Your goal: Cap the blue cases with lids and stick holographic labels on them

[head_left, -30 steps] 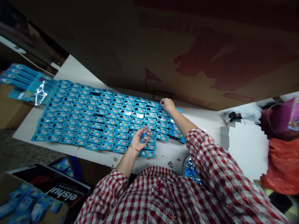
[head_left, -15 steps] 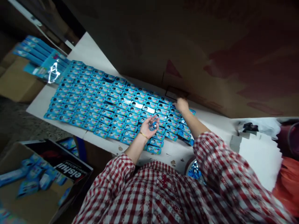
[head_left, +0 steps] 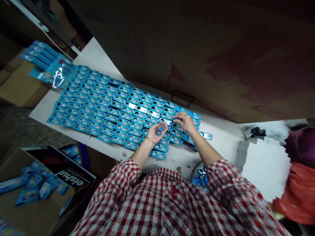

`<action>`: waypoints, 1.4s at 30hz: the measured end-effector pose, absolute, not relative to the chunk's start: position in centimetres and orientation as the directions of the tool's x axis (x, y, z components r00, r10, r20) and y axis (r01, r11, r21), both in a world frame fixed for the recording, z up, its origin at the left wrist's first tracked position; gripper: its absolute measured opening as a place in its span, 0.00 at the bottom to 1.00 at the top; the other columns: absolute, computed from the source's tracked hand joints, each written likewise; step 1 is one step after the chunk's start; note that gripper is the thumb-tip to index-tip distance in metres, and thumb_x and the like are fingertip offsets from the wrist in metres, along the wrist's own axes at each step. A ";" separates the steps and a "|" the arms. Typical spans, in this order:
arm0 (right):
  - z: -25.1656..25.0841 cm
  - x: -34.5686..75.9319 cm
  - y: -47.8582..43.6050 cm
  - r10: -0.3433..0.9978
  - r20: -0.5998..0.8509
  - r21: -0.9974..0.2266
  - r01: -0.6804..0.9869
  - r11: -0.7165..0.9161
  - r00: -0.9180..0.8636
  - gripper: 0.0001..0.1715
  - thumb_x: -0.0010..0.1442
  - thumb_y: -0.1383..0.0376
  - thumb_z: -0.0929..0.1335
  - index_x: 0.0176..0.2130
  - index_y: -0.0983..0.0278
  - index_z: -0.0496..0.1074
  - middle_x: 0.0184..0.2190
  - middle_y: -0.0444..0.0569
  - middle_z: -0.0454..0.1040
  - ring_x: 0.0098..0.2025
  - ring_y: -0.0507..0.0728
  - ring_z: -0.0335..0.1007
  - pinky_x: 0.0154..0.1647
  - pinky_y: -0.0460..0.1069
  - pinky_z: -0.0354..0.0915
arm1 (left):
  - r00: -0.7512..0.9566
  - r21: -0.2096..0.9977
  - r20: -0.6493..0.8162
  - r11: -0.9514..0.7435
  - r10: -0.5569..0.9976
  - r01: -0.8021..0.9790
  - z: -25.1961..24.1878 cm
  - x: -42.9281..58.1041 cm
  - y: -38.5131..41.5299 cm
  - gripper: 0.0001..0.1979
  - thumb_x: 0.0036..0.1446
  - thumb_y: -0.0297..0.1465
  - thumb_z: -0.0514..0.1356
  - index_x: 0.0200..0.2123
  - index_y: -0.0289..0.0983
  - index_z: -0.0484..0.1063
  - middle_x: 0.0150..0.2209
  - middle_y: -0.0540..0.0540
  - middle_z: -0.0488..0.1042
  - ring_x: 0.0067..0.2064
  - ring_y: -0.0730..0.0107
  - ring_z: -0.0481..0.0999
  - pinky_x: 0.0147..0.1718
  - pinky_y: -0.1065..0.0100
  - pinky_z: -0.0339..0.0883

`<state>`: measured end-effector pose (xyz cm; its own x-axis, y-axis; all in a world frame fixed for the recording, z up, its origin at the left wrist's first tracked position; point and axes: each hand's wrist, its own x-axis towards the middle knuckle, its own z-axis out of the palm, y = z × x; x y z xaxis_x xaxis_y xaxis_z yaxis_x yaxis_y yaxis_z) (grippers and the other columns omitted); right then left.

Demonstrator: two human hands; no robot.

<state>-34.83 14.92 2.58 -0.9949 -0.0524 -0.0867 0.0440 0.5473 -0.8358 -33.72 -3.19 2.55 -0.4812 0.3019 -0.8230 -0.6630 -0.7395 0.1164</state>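
Observation:
Rows of several small blue cards with round holes (head_left: 105, 105) cover a white table (head_left: 93, 55). My left hand (head_left: 155, 130) is cupped palm up above the near right rows, closed loosely round a few small blue round pieces (head_left: 159, 129). My right hand (head_left: 185, 121) hovers just to the right of it over the cards, fingers bent and pinched together toward the left hand; what they hold is too small to make out. Both sleeves are red-and-white checked.
A big brown cardboard sheet (head_left: 221, 59) stands behind the table. A bowl of blue pieces (head_left: 201, 173) sits at the near table edge. A carton with blue packets (head_left: 36, 193) lies lower left, stacked blue packs (head_left: 46, 65) upper left, an orange bag (head_left: 297, 193) at right.
My right hand has pulled back from the far edge of the card rows to beside my left hand. The view has shifted; the left hand stays cupped.

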 end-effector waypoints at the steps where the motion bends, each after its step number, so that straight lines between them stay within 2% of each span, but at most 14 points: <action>1: 2.0 -35.6 15.6 0.044 -0.157 -0.869 0.159 0.469 -0.987 0.13 0.53 0.57 0.69 0.30 0.65 0.76 0.34 0.51 0.74 0.40 0.56 0.70 0.43 0.50 0.65 | -0.481 0.113 -0.825 -0.747 0.297 -0.655 2.6 -33.7 -3.4 0.10 0.57 0.23 0.53 0.40 0.29 0.71 0.30 0.41 0.74 0.36 0.67 0.77 0.38 0.66 0.73; 3: 0.9 -36.8 16.8 0.198 -0.329 -0.870 0.378 0.315 -0.923 0.17 0.49 0.55 0.70 0.28 0.67 0.74 0.30 0.50 0.74 0.33 0.55 0.71 0.38 0.51 0.67 | -0.482 0.111 -0.826 -0.754 0.292 -0.647 2.6 -33.5 -3.8 0.11 0.57 0.23 0.53 0.41 0.29 0.71 0.30 0.41 0.74 0.36 0.67 0.77 0.38 0.66 0.73; 5: 0.2 -37.8 17.4 0.288 -0.403 -0.825 0.481 0.296 -0.869 0.16 0.47 0.57 0.72 0.30 0.68 0.73 0.27 0.48 0.73 0.29 0.54 0.70 0.35 0.50 0.67 | -0.482 0.119 -0.829 -0.753 0.284 -0.647 2.7 -33.4 -4.2 0.11 0.56 0.23 0.53 0.41 0.29 0.71 0.30 0.41 0.74 0.36 0.67 0.77 0.36 0.67 0.74; 8: 0.0 -38.8 17.4 0.275 -0.312 -0.692 0.416 0.590 -0.909 0.10 0.48 0.67 0.70 0.34 0.66 0.74 0.31 0.48 0.75 0.34 0.54 0.71 0.38 0.48 0.65 | -0.478 0.130 -0.835 -0.745 0.274 -0.654 3.0 -33.3 -4.5 0.11 0.55 0.23 0.54 0.41 0.29 0.71 0.30 0.41 0.74 0.35 0.67 0.77 0.34 0.69 0.74; 10: 0.4 -39.5 16.9 0.205 -0.292 -0.493 0.331 0.804 -0.934 0.09 0.49 0.70 0.68 0.34 0.64 0.74 0.35 0.49 0.76 0.40 0.56 0.71 0.41 0.48 0.63 | -0.478 0.135 -0.836 -0.744 0.269 -0.655 3.2 -33.2 -4.6 0.11 0.55 0.22 0.55 0.41 0.29 0.71 0.30 0.41 0.74 0.34 0.67 0.77 0.33 0.69 0.74; 12: 0.7 -40.3 16.2 0.155 -0.341 -0.281 0.258 0.924 -0.927 0.12 0.49 0.71 0.69 0.38 0.63 0.73 0.40 0.53 0.75 0.44 0.59 0.71 0.43 0.49 0.63 | -0.475 0.136 -0.840 -0.745 0.263 -0.653 3.5 -33.2 -4.7 0.11 0.55 0.22 0.55 0.41 0.30 0.71 0.29 0.42 0.74 0.33 0.68 0.77 0.32 0.69 0.74; 16: 0.6 -42.6 15.2 0.153 -0.448 -0.052 0.196 0.979 -0.881 0.28 0.47 0.69 0.72 0.49 0.65 0.68 0.47 0.61 0.71 0.47 0.62 0.70 0.44 0.51 0.64 | -0.449 0.115 -0.850 -0.735 0.275 -0.668 3.6 -33.4 -4.7 0.09 0.56 0.23 0.54 0.39 0.30 0.71 0.30 0.42 0.74 0.33 0.69 0.77 0.32 0.70 0.74; 20: 0.2 -44.1 15.0 0.181 -0.534 0.015 0.205 0.979 -0.826 0.30 0.45 0.67 0.74 0.48 0.68 0.70 0.44 0.63 0.73 0.47 0.63 0.71 0.45 0.52 0.65 | -0.484 0.108 -0.810 -0.728 0.330 -0.677 3.3 -33.6 -4.7 0.10 0.57 0.25 0.53 0.40 0.30 0.71 0.33 0.40 0.75 0.35 0.68 0.77 0.35 0.67 0.73; 25: 0.5 -44.2 14.7 0.194 -0.559 0.024 0.219 0.975 -0.806 0.30 0.42 0.70 0.74 0.48 0.66 0.72 0.45 0.62 0.73 0.47 0.64 0.71 0.43 0.53 0.68 | -0.549 0.133 -0.726 -0.699 0.414 -0.703 3.9 -33.0 -5.2 0.10 0.56 0.25 0.52 0.40 0.31 0.70 0.39 0.39 0.75 0.42 0.63 0.76 0.42 0.61 0.72; 31: 0.8 -44.6 15.0 0.143 -0.560 -0.019 0.184 0.983 -0.816 0.27 0.40 0.73 0.75 0.43 0.68 0.74 0.42 0.61 0.74 0.45 0.63 0.72 0.42 0.51 0.67 | -0.561 0.191 -0.725 -0.667 0.399 -0.721 5.0 -29.3 -7.9 0.09 0.56 0.26 0.53 0.38 0.31 0.70 0.41 0.39 0.75 0.43 0.62 0.77 0.42 0.61 0.71; 36: 1.4 -42.0 15.1 0.143 -0.423 -0.054 0.182 0.982 -0.895 0.27 0.47 0.72 0.72 0.49 0.67 0.70 0.46 0.60 0.71 0.46 0.63 0.70 0.44 0.51 0.64 | -0.589 0.169 -0.698 -0.705 0.407 -0.689 4.1 -27.6 -9.7 0.11 0.56 0.26 0.52 0.41 0.32 0.69 0.43 0.38 0.74 0.46 0.62 0.75 0.45 0.59 0.70; 38: 2.2 -39.1 13.9 0.161 -0.260 -0.125 0.199 0.972 -0.952 0.25 0.54 0.69 0.68 0.52 0.65 0.67 0.50 0.60 0.67 0.48 0.61 0.69 0.45 0.51 0.63 | -0.593 0.165 -0.665 -0.684 0.455 -0.710 3.8 -28.2 -10.2 0.12 0.56 0.27 0.51 0.43 0.32 0.69 0.45 0.37 0.74 0.48 0.61 0.74 0.47 0.57 0.68; 40: 3.3 -35.7 11.4 0.130 -0.102 -0.266 0.152 0.952 -0.986 0.20 0.60 0.66 0.63 0.53 0.63 0.67 0.51 0.57 0.66 0.49 0.59 0.67 0.46 0.50 0.62 | -0.578 0.159 -0.637 -0.646 0.510 -0.746 3.6 -29.3 -10.7 0.14 0.57 0.28 0.50 0.44 0.31 0.69 0.45 0.37 0.73 0.49 0.60 0.73 0.47 0.56 0.68; 42: 4.3 -32.4 7.7 -0.015 -0.055 -0.438 0.011 0.899 -0.998 0.17 0.62 0.64 0.62 0.49 0.61 0.70 0.46 0.53 0.70 0.48 0.57 0.67 0.46 0.48 0.61 | -0.544 0.148 -0.630 -0.603 0.554 -0.784 3.6 -30.7 -11.2 0.15 0.59 0.29 0.48 0.46 0.31 0.69 0.42 0.38 0.75 0.45 0.61 0.75 0.44 0.57 0.69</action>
